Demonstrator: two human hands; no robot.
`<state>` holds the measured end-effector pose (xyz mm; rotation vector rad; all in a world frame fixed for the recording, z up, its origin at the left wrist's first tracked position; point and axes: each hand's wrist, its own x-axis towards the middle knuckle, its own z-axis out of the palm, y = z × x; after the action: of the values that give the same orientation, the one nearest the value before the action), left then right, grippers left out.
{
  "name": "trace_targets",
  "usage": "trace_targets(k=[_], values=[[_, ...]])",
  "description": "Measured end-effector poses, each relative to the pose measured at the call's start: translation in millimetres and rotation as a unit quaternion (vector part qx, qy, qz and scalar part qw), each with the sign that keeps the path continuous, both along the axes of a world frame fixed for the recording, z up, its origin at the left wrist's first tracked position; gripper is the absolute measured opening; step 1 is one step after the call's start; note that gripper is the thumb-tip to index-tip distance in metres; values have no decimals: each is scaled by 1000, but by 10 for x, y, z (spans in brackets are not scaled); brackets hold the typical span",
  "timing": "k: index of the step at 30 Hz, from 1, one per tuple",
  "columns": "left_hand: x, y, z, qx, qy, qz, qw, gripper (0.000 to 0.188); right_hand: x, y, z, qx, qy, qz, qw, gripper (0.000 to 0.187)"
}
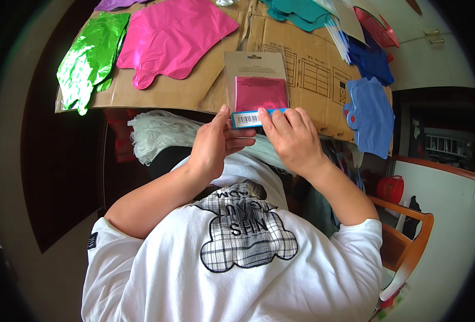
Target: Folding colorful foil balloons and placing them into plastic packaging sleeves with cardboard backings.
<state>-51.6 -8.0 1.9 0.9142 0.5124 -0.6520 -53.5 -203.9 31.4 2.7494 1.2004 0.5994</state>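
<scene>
Both hands are at the near edge of a cardboard-covered table, holding a flat packet [258, 67] with a grey-brown card back and a hang hole at its top. Folded pink foil [260, 92] shows in the packet's lower half. A blue-edged barcode label [246, 119] lies along its bottom end. My left hand [210, 140] is closed at the packet's lower left corner, thumb up beside it and fingers curled below. The fingers of my right hand [294, 137] press on the label's right part; what lies beneath them is hidden.
Flat pink foil balloons [176, 35] and shiny green ones [93, 53] lie left on the cardboard [194, 96]. Teal [296, 15], dark blue [371, 61] and light blue foil pieces [373, 115] lie right. White stringy strands [162, 134] hang below the table edge. A wooden chair [409, 244] stands right.
</scene>
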Motion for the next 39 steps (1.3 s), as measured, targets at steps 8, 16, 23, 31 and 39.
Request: trace_targets(k=[8,16,23,31,39], values=[[-55,117,-86,50,-69,14,996,21,3,-67,-8,6,-2,16,1000,36],[-69,108,-115,-33,-41,33,998,19,-82,-104,9,-9,15,14,1000,37],[-26,60,-68,56,-119,19,991,21,-66,-150,10,-9,14,25,1000,38],[-35,70,-136,122,-227,-2,966,27,-66,-175,12,-10,17,30,999,38],[-127,69,-118,122,-211,-11,970,24,-27,-109,-20,5,2,14,1000,39]])
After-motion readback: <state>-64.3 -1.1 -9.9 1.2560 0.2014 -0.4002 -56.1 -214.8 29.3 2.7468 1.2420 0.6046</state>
